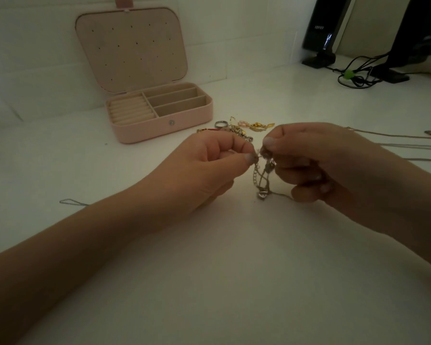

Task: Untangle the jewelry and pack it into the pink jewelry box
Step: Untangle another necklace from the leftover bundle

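Both forearms enter from the bottom corners and meet mid-frame over a white table (222,282). Left hand (209,165), centre-left, fingers curled, thumb and forefinger pinching one end of a tangled chain (263,175). Right hand (316,165), centre-right, also curled, thumb and forefinger pinching the top of the same tangle, lower fingers tucked in beside it. The tangle hangs between the two hands, silver-toned links and a small charm at the bottom, a thin strand trailing toward the right little finger; whether the bottom touches the table, cannot tell.

Left edge, mid-height: a small dark cord loop (71,202) lying flat, near the left forearm.

Just behind the hands, centre: a pile of loose jewelry (244,129) on the table with a silver ring (220,124), gold pieces, something pink and a red bit. Details too small to sort.

Right edge, mid-height: thin pale chains (396,135) stretched across the table.

Upper left of centre: pink jewelry box (159,128), lid open and upright, dotted holes in the lid lining, ring rolls on the left and three long slots on the right, all beige.

Upper right: black speaker (324,28) and a bundle of black cables (356,75).
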